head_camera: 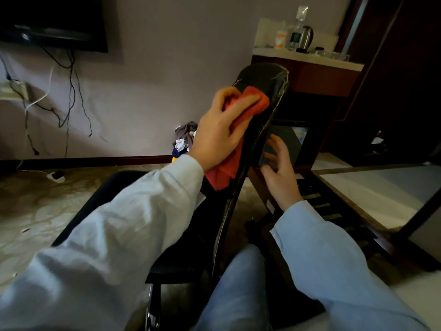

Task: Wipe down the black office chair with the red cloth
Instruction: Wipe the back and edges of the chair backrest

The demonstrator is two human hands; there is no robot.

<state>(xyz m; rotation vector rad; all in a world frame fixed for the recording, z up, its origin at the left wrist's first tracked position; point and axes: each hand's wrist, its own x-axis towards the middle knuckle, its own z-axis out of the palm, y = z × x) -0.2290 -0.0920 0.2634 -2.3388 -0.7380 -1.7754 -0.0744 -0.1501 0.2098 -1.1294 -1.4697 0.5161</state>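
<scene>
Head view: left grip (218,136) clutches red cloth (259,102) on chair (262,75); right grip (279,169) released, blurred

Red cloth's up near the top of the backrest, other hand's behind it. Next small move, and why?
Probably slide the left hand and the red cloth downward along the front of the black office chair backrest. The cloth sits near the top edge, most of the backrest lies below it, and the right hand, fingers spread behind the back, seems to brace it.

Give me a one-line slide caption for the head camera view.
Wiping the chair: left hand holds the cloth to the top of its back, right hand open behind it.
</scene>
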